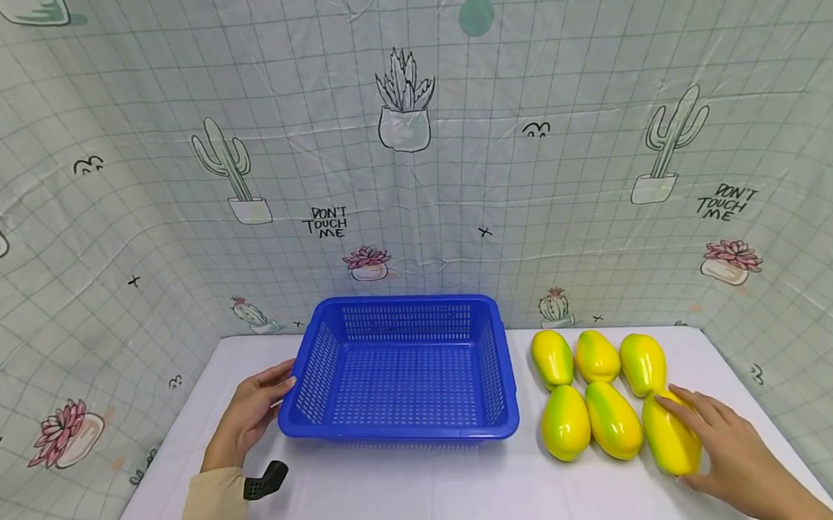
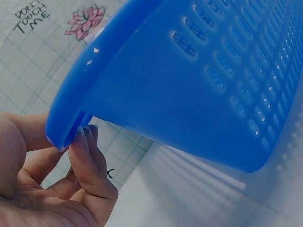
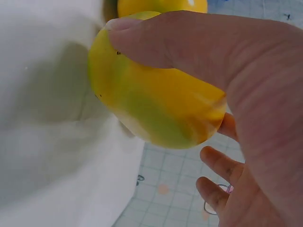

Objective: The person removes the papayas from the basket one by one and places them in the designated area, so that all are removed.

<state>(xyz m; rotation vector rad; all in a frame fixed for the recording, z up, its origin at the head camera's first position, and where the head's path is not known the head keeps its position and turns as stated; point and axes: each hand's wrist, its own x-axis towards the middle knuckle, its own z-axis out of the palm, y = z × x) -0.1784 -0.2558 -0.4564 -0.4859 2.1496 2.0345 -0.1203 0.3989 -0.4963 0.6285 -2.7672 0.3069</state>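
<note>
While the left hand [image 1: 249,416] curls its fingertips [image 2: 85,142] under the smooth rolled rim of the blue basket [image 1: 404,369], holding it at its left side, the right hand [image 1: 725,449] lies over the nearest mango [image 1: 670,440], thumb laid across its glossy yellow skin and fingers wrapping beneath, so that its grip is closed about the fruit. That mango sits at the right end of the front row on the white desk [image 1: 404,495], just beside its neighbours. Six plump, oval mangoes lie in two rows of three to the right of the basket, each smooth and shiny, yellow blushing into green. The basket is a rectangular tub of hard plastic, its sloping walls and floor pierced with rows of small slots, and it stands near the middle of the desk. Behind and around hangs a thin, creased cloth [image 1: 463,176] printed with a fine grid, potted cacti and the words "DON'T TOUCH ME".
</note>
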